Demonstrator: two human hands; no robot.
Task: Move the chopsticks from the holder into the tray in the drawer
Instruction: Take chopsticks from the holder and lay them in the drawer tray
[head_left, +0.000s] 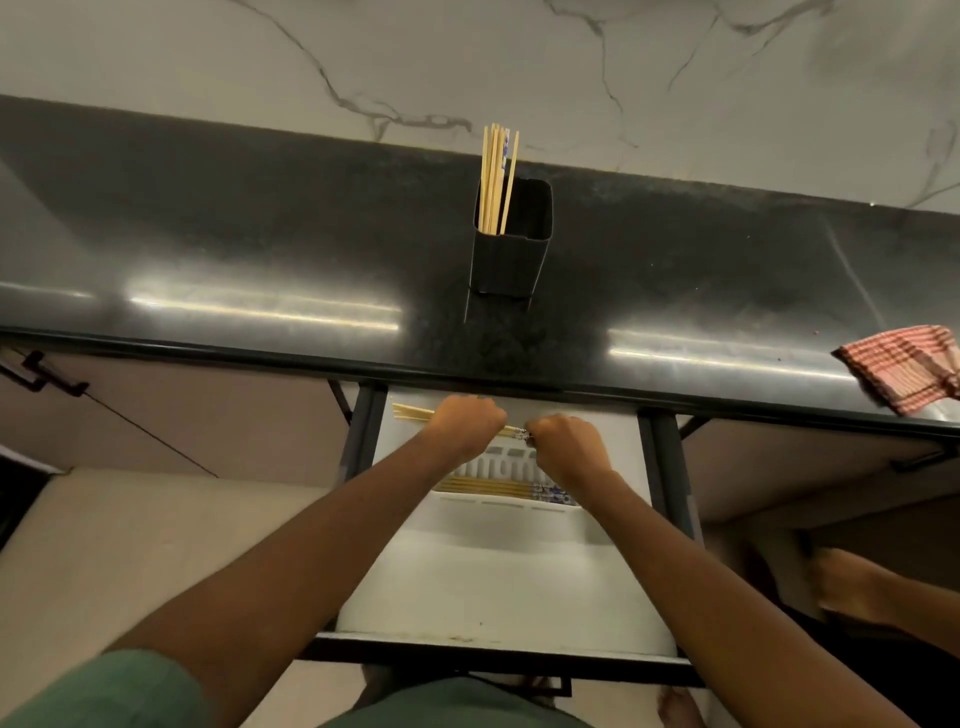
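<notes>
Green fabric of the person's clothing (130, 691) is filling the nearest edge of the view, and two bare forearms are reaching away from it over an open white drawer (498, 587) that is sticking out from under the dark counter (260, 249). The left hand (465, 426) is curling into a fist around a bundle of chopsticks (413, 413), which is lying nearly level across the far part of the drawer, its pale plain ends poking out to the left of the fist. The right hand (563, 441) is also closing tight, its fingers pinching the patterned end of that same bundle just to the right of the left hand, so the two hands are almost touching. Beneath the wrists, a white tray (498, 512) is sitting in the drawer, and several more chopsticks (488, 487) are lying flat in it, running left to right, with blue-patterned ends toward the right. On the counter, farther off and about centre, a dark square holder (511, 244) is standing upright, with the remaining chopsticks (497, 176) leaning in its left corner, tips up. At the right near edge of the counter a red checked cloth (906, 366) is lying crumpled. A bare foot (852, 582) is showing on the floor at the lower right.
</notes>
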